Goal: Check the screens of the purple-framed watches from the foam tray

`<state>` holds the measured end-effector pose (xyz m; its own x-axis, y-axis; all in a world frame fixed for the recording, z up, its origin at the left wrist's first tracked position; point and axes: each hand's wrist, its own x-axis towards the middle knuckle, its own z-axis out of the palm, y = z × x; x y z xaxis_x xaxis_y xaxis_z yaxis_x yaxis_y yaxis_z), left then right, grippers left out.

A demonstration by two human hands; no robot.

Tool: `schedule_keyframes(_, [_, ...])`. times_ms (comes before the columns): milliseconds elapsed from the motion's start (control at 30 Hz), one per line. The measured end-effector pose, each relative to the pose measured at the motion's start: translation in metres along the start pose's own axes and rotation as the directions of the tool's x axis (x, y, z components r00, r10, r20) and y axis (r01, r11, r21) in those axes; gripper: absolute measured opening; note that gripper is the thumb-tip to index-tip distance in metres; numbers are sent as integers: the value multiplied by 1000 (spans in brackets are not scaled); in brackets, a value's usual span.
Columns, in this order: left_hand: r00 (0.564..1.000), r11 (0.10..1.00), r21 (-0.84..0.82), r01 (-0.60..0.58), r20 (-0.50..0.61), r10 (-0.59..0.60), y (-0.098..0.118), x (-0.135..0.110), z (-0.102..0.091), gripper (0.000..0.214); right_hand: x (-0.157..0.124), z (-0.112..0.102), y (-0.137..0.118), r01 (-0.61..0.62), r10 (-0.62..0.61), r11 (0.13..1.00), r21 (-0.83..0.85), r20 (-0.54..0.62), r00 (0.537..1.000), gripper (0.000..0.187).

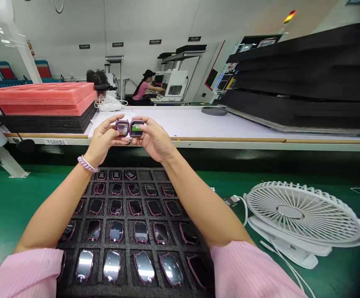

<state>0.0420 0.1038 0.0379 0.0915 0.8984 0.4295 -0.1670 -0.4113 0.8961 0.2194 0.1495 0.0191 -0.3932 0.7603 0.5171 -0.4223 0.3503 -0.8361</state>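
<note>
My left hand (pixel 103 138) grips a small purple-framed smartwatch case (pixel 122 128) by its edges, its screen turned toward me. Right beside it, my right hand (pixel 155 138) pinches a second smartwatch case (pixel 136 128), with green showing on its screen. The two cases are held side by side, nearly touching, in front of the shelf edge. Below my forearms lies a black foam tray (pixel 130 245) with rows of similar watch cases (pixel 116 231) in its pockets. A few in the far row show white text on their screens.
A white clip-on fan (pixel 290 212) with cables lies right of the tray on the green bench (pixel 226 182). Pink foam trays (pixel 43 99) are stacked on the white shelf (pixel 180 120) at left, black foam sheets (pixel 307 78) at right. Co-workers sit beyond.
</note>
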Motion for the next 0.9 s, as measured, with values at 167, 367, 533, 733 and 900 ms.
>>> schedule_keyframes(167, [998, 999, 17, -52, -21, 52, 6, 10, 0, 61, 16, -5, -9, 69, -70, 997, -19, -40, 997, 36])
schedule_keyframes(367, [993, 991, 58, -117, -21, 119, 8, 10, 1, 68, 20, -6, -15, 92, -92, 996, -5, 10, 996, 33])
schedule_keyframes(533, [979, 974, 107, -202, -8, 204, 2, 14, -4, 69, 22, -3, -19, 84, -83, 996, -35, 35, 996, 36])
schedule_keyframes(733, [952, 936, 173, -306, 55, 301, -9, 28, -18, 70, 21, -3, -23, 95, -84, 992, -79, 135, 987, 54])
schedule_keyframes(900, [946, 936, 142, -323, 62, 317, -7, 40, -21, 71, 28, -2, -28, 105, -90, 986, -128, 114, 989, 58])
